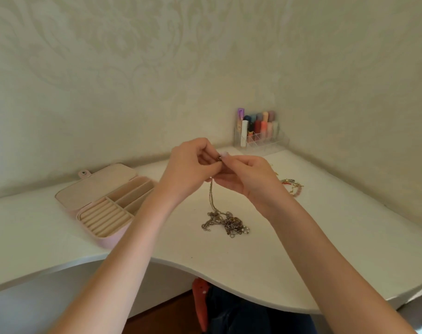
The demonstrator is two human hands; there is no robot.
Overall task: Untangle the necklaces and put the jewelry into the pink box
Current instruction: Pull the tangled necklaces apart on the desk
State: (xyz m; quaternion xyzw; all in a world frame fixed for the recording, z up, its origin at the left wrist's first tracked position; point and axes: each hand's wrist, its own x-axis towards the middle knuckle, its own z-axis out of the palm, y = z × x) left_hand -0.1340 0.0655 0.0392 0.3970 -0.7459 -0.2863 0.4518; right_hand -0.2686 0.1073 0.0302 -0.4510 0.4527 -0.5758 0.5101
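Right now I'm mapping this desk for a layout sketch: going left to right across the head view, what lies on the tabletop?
pink box → tangled necklaces → beaded bracelets. The clear organizer of tubes stands farther back, between the tangle and the bracelets.
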